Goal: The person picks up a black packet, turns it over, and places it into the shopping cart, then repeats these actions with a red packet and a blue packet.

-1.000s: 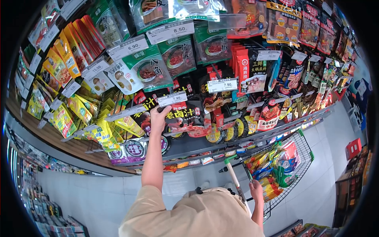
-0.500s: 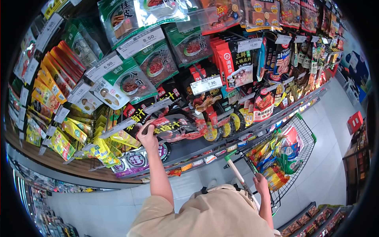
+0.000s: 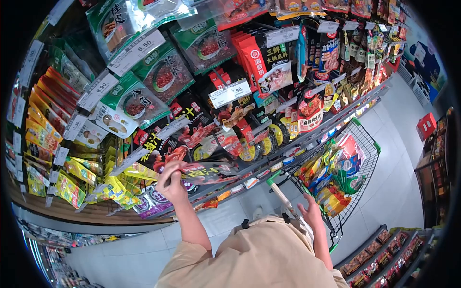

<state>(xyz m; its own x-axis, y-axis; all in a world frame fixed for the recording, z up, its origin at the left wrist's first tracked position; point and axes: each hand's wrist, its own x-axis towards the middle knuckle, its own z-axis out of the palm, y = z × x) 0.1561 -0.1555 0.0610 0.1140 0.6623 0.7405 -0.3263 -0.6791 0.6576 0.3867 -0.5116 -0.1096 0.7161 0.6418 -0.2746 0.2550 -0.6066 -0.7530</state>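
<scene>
Left hand grips a black pouch at eleven o'clock; one-ended hold might let it slip. Right hand: fingers open.

Green-topped spice packets hang above the left hand, with a white price tag reading 8.50 among them. Yellow packets hang to that hand's left, near purple packets. Well to the right of the right hand, a red box shows beyond pale floor tiles; a tiered rack of packaged goods is below and right of it.
</scene>
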